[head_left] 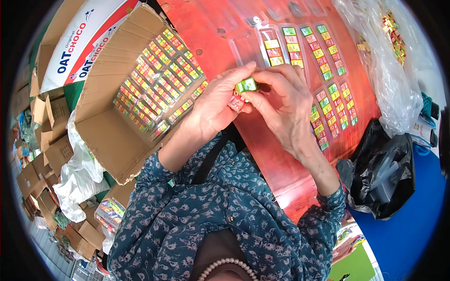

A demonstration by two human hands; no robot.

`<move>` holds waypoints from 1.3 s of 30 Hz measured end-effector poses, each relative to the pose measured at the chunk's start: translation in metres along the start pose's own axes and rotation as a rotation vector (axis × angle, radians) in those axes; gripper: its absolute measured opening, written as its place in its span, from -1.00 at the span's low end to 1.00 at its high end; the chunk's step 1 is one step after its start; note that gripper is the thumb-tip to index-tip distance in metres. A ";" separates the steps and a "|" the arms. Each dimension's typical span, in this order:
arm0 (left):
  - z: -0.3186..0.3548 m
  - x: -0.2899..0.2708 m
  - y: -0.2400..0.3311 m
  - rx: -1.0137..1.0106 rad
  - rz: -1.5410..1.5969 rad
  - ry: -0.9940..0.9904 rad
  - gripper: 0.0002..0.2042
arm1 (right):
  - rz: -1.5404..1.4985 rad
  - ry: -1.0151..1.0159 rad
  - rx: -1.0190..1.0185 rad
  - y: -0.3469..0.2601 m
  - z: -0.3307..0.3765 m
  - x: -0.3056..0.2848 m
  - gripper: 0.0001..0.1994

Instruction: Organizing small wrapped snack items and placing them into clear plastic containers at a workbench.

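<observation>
Over the near edge of the red table (255, 124), my two hands meet around a few small, bright boxes. My left hand (215, 100) is closed around a small red box (236, 103), with its fingers partly hidden. A small green box (246, 85) sits between the hands, and my right hand (288, 100) pinches it between thumb and fingertips. Beyond my right hand lies a clear plastic tray (241, 49) with rows of red, yellow and green boxes (316, 51) in its slots. More filled rows (333, 110) lie to the right of that hand.
To my left stands an open cardboard box (105, 84) holding many filled trays (159, 82). A clear plastic bag (393, 79) with loose small boxes rests at the far right. Nearer hangs an open black bag (384, 173). Flattened cartons (58, 152) and a white bag (82, 178) are at far left.
</observation>
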State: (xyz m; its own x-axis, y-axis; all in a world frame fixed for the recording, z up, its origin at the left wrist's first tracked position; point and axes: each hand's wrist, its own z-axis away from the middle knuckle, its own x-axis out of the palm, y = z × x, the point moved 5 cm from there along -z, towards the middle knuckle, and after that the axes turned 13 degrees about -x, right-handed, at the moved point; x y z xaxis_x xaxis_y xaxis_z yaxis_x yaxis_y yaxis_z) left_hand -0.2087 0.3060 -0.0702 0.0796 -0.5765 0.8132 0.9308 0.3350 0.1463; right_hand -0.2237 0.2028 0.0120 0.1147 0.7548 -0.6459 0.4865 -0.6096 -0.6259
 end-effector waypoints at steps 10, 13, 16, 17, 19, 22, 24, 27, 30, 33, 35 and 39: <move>0.010 0.010 0.012 0.080 -0.098 0.065 -0.71 | 0.151 0.042 0.219 0.038 0.026 -0.043 -0.79; 0.012 0.004 0.023 0.129 -0.101 0.111 -0.72 | 0.233 0.012 0.151 0.045 0.025 -0.034 -0.78; 0.012 -0.006 0.027 0.154 -0.061 0.061 -0.73 | 0.409 -0.047 -0.014 0.040 0.020 -0.025 -0.77; 0.013 -0.006 0.027 0.169 -0.050 0.076 -0.74 | 0.408 -0.048 -0.014 0.041 0.021 -0.024 -0.77; 0.012 -0.007 0.028 0.171 -0.051 0.077 -0.74 | 0.468 -0.057 -0.047 0.039 0.022 -0.023 -0.75; 0.013 -0.005 0.027 0.158 -0.038 0.102 -0.74 | 0.506 -0.037 -0.071 0.039 0.023 -0.021 -0.74; 0.013 -0.003 0.027 0.143 -0.023 0.126 -0.74 | 0.507 -0.033 -0.055 0.038 0.022 -0.020 -0.74; 0.013 -0.002 0.027 0.141 -0.034 0.142 -0.74 | 0.507 -0.043 -0.065 0.041 0.023 -0.018 -0.76; 0.012 -0.004 0.026 0.144 -0.030 0.130 -0.72 | 0.521 -0.066 -0.090 0.041 0.023 -0.015 -0.79; 0.009 -0.003 0.025 0.128 -0.031 0.049 -0.65 | 0.531 -0.077 -0.097 0.041 0.024 -0.016 -0.81; 0.008 0.001 0.022 0.080 -0.062 -0.030 -0.59 | 0.519 -0.075 -0.110 0.037 0.022 -0.016 -0.82; 0.007 0.007 0.017 0.055 -0.156 0.009 -0.55 | 0.304 0.032 -0.011 0.020 0.004 -0.024 -0.80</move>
State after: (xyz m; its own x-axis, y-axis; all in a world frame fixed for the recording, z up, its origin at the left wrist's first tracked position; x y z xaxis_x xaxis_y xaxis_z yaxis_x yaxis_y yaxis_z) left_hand -0.1949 0.3134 -0.0583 -0.0612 -0.6313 0.7732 0.9110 0.2812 0.3017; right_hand -0.2201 0.1717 0.0132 0.2836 0.5458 -0.7884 0.4354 -0.8058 -0.4013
